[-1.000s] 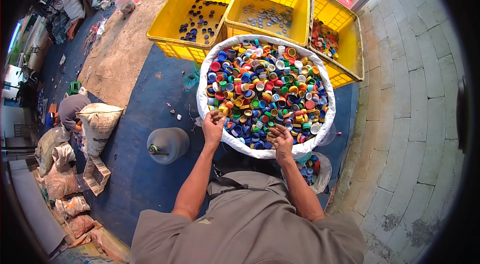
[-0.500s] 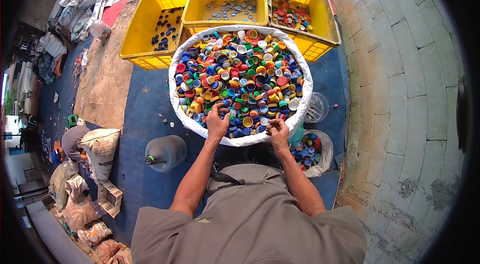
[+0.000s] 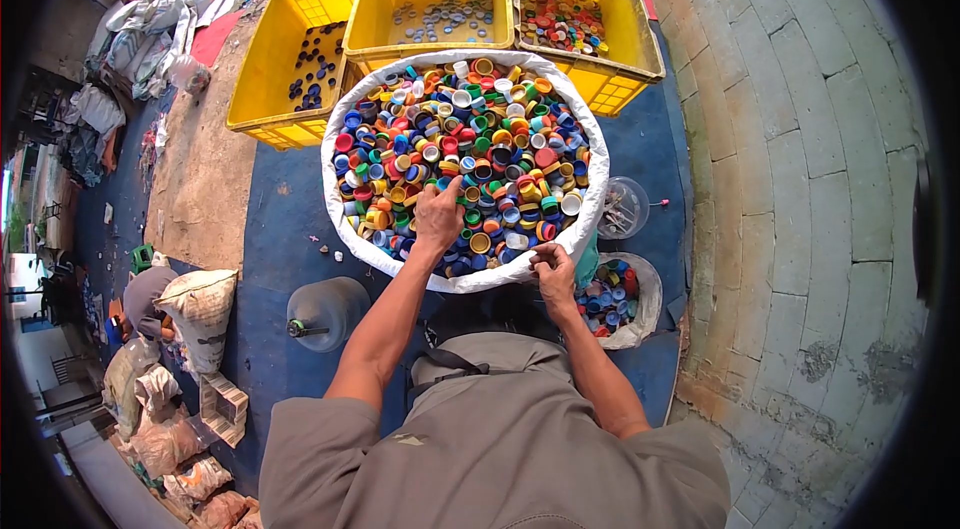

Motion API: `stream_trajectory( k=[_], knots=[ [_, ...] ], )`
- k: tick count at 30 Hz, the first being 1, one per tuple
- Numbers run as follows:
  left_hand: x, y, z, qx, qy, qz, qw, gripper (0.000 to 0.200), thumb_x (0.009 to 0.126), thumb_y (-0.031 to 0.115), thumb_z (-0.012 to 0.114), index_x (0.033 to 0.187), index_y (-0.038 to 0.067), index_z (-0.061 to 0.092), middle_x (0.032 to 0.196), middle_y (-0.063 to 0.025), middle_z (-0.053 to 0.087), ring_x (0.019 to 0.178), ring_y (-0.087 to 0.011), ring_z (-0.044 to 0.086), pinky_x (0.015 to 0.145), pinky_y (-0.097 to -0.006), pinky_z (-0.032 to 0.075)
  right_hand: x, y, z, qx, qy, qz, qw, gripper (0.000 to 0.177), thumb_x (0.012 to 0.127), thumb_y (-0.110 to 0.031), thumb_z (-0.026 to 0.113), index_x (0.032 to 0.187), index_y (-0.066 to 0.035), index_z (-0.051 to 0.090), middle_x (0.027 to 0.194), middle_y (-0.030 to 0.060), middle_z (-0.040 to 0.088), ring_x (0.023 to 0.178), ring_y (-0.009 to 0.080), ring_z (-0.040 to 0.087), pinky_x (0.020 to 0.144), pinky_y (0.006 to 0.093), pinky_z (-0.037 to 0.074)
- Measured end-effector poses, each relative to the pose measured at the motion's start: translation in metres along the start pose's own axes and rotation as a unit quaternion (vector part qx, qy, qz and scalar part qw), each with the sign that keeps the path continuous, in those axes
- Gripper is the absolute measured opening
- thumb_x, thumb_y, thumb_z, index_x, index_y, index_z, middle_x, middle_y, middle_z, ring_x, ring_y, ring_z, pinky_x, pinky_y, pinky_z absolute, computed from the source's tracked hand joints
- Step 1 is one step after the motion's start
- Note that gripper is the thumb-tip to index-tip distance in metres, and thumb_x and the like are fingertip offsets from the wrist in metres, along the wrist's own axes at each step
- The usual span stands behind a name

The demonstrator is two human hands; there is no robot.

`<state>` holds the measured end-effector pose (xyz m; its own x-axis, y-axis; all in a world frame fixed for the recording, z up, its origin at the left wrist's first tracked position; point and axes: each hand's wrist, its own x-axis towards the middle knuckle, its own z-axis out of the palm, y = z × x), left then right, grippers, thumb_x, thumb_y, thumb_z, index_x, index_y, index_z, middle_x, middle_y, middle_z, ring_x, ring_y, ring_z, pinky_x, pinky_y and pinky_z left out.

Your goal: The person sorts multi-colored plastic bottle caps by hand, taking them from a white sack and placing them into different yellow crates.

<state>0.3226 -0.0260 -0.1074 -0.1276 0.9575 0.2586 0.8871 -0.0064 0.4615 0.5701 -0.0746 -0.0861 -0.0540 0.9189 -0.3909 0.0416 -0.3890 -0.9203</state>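
A wide white sack (image 3: 602, 154) with a rolled rim is full of mixed coloured bottle caps (image 3: 480, 244). My left hand (image 3: 438, 219) reaches over the near-left part of the pile, its index finger stretched forward onto the caps and the others partly bent. No cap shows clearly in it. At the sack's near-right rim is my right hand (image 3: 554, 275), fingers curled and pressed together. Whatever lies between its fingertips is too small or hidden to name.
Three yellow crates stand behind the sack: the left crate (image 3: 245, 89) with dark caps, the middle crate (image 3: 357, 29) pale ones, the right crate (image 3: 648, 39) mixed ones. A clear jug (image 3: 335, 304), a smaller cap bag (image 3: 648, 304) and a round clear tub (image 3: 630, 194) flank it.
My left hand has moved farther forward over the caps, its index finger now extended. My right hand stays by the rim with its fingers curled in. The view has shifted slightly.
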Motion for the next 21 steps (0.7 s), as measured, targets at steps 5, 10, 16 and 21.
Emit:
stream_trajectory(
  k=[5, 10, 16, 21],
  knots=[
    [-0.001, -0.002, -0.001, -0.019, 0.003, 0.014, 1.000, 0.046, 0.068, 0.006, 0.071, 0.113, 0.009, 0.062, 0.080, -0.0115, 0.062, 0.081, -0.0264, 0.057, 0.071, -0.0379, 0.046, -0.003, 0.002, 0.000, -0.002, -0.006, 0.023, 1.000, 0.023, 0.079, 0.002, 0.051, 0.101, -0.001, 0.058, 0.085, 0.0045, 0.061, 0.072, 0.0118, 0.060, 0.067, 0.0242, 0.051],
    [-0.006, 0.012, -0.021, -0.265, 0.010, -0.170, 0.949, 0.037, 0.073, 0.008, 0.072, 0.109, 0.005, 0.063, 0.084, -0.0103, 0.069, 0.089, -0.0193, 0.064, 0.075, -0.0319, 0.051, 0.012, 0.007, 0.005, -0.058, -0.015, -0.030, 0.998, 0.024, 0.078, 0.003, 0.053, 0.101, -0.001, 0.059, 0.085, 0.0048, 0.063, 0.074, 0.0109, 0.059, 0.069, 0.0238, 0.049],
    [-0.035, 0.009, -0.051, -0.736, -0.030, -0.371, 0.565, 0.029, 0.082, 0.003, 0.058, 0.111, -0.002, 0.056, 0.098, -0.0110, 0.061, 0.091, -0.0209, 0.063, 0.082, -0.0349, 0.055, 0.060, -0.044, 0.038, -0.196, -0.003, -0.155, 0.968, 0.023, 0.080, -0.007, 0.065, 0.100, 0.001, 0.058, 0.086, 0.0122, 0.067, 0.076, 0.0185, 0.066, 0.071, 0.0309, 0.052],
    [-0.057, 0.018, -0.064, -0.810, -0.022, -0.412, 0.417, 0.026, 0.083, 0.008, 0.055, 0.108, -0.001, 0.055, 0.087, -0.0087, 0.058, 0.084, -0.0201, 0.059, 0.081, -0.0354, 0.052, 0.120, -0.046, 0.067, -0.244, -0.031, -0.226, 0.943, 0.023, 0.081, -0.010, 0.069, 0.099, 0.001, 0.058, 0.083, 0.0138, 0.068, 0.073, 0.0232, 0.068, 0.065, 0.0332, 0.053]
  ],
)
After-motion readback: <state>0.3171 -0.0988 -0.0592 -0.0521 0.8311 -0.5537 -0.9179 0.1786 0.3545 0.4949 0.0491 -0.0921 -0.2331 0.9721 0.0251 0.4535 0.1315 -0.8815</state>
